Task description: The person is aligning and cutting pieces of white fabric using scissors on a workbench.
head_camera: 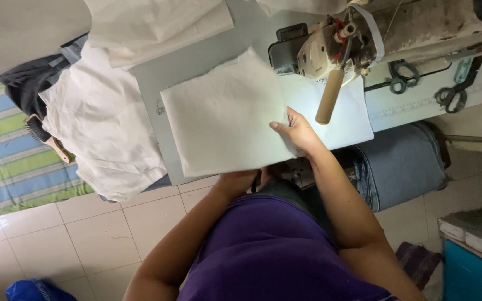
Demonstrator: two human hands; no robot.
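Nearest the camera, the left hand (235, 179) sits under the near edge of a folded white cloth piece (224, 120); only the wrist and heel of the hand show, so how far it is closed, or whether it grips the cloth, cannot be told. The right hand (295, 132) lies on the cloth's right edge, fingers spread and nearly flat, pressing rather than clasping.

The cloth lies on the grey sewing table (196, 61), its near edge hanging a little past the table rim toward the person. With one hand only pressing, the layers could slide out of line — or the whole piece could slip off the near edge if the support beneath loosened. Its far right corner lies close to the sewing machine head (330, 47), so a careless push could catch it there, and the right hand is near the wooden handle (329, 96) that hangs down from the head.

The cloth looks thin, off-white and soft, roughly square, doubled over, with a slightly frayed far edge and faint creases.

Left of it a heap of white fabric (104, 128) spills off the table, a brush (46, 138) beside it — farther right, scissors (454, 92) lie on the machine bed.
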